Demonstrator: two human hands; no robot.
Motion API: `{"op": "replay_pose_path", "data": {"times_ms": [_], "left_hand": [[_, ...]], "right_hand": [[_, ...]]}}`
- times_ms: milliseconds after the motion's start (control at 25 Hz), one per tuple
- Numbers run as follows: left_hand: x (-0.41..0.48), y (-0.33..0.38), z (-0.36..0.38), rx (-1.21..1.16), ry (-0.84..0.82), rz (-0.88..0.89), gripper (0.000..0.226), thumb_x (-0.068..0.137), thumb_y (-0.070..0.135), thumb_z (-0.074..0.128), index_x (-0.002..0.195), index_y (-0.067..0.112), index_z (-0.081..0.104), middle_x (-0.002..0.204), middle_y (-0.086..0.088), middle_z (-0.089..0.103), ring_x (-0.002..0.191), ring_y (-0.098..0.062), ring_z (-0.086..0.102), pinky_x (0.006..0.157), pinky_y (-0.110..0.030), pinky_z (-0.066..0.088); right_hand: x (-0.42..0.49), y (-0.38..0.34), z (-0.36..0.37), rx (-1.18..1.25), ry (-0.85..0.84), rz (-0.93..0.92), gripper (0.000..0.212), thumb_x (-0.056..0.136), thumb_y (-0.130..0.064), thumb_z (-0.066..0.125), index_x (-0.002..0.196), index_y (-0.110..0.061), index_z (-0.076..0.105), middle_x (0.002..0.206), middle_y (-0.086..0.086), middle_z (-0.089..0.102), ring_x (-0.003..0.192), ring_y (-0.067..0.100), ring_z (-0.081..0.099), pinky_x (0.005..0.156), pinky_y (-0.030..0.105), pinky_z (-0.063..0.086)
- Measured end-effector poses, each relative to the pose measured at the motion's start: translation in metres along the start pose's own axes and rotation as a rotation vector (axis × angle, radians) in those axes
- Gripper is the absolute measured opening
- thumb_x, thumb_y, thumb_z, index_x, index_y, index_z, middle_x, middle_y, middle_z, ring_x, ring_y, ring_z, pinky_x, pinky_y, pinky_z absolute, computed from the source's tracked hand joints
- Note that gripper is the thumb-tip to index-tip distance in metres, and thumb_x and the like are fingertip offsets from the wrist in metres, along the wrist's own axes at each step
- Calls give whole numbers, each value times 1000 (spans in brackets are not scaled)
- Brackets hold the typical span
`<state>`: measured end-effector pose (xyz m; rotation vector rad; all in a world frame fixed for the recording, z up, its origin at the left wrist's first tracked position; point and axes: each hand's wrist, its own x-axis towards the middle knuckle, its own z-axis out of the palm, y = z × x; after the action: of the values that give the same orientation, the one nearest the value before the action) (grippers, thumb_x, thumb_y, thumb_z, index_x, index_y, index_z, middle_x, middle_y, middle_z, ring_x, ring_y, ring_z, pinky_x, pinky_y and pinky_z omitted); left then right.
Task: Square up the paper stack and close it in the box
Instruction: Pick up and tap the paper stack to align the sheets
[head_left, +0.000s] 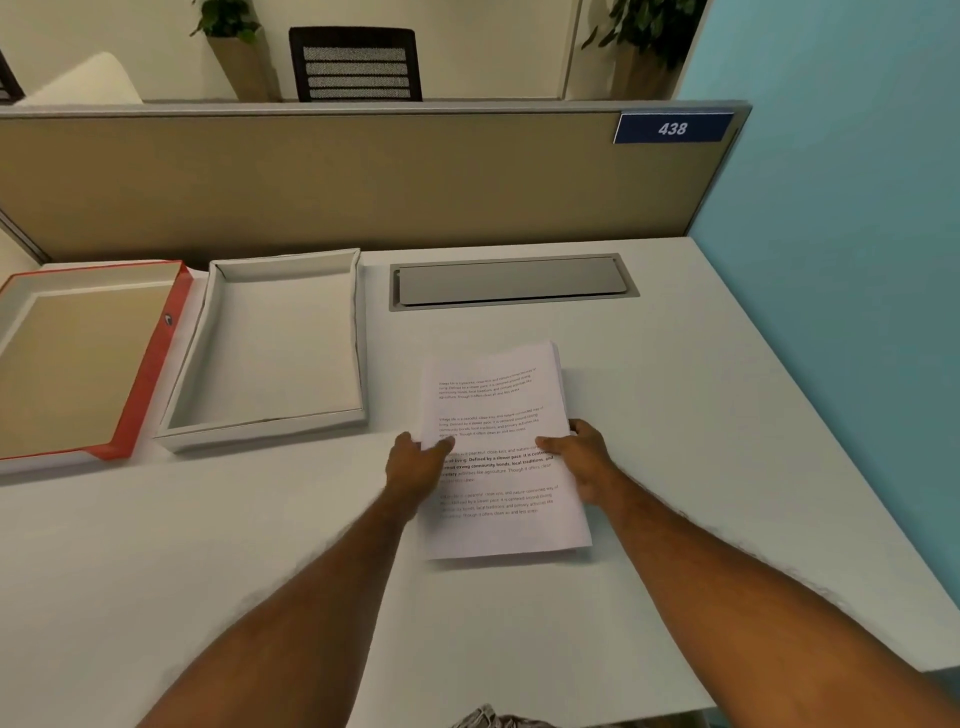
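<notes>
A stack of printed white paper is held at the desk's middle, its far end lifted toward the partition. My left hand grips its left edge with the thumb on top. My right hand grips the right edge the same way. An open white box sits to the left of the paper with nothing inside it. Further left lies the red-edged lid, turned inside up.
A grey cable hatch is set into the white desk behind the paper. A tan partition with a blue "438" sign closes the back. A blue wall borders the right.
</notes>
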<state>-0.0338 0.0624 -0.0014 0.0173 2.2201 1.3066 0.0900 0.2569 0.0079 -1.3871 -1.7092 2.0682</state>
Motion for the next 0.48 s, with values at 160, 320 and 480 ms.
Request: {"op": "replay_pose_path", "data": {"times_ms": [160, 320, 480], "left_hand": [[19, 14, -2, 69, -84, -129, 82, 75, 42, 78, 136, 2, 42, 138, -15, 54, 123, -34, 54, 96, -40, 45], [26, 18, -3, 128, -103, -150, 90, 66, 54, 81, 135, 6, 47, 137, -14, 50, 122, -34, 53, 103, -45, 46], [24, 14, -5, -69, -146, -49, 79, 73, 43, 81, 131, 7, 42, 134, -10, 52, 115, -28, 58, 97, -44, 51]], "right_hand": [[-4, 7, -4, 33, -56, -123, 46, 77, 3, 74, 115, -13, 53, 110, 11, 68, 91, 28, 70, 76, 41, 60], [-3, 9, -14, 154, -158, -126, 47, 77, 5, 73, 116, -14, 56, 104, 9, 73, 86, 26, 73, 69, 39, 61], [-4, 5, -18, 168, -180, -141, 46, 76, 5, 73, 116, -13, 57, 106, 11, 73, 85, 26, 74, 68, 38, 61]]}}
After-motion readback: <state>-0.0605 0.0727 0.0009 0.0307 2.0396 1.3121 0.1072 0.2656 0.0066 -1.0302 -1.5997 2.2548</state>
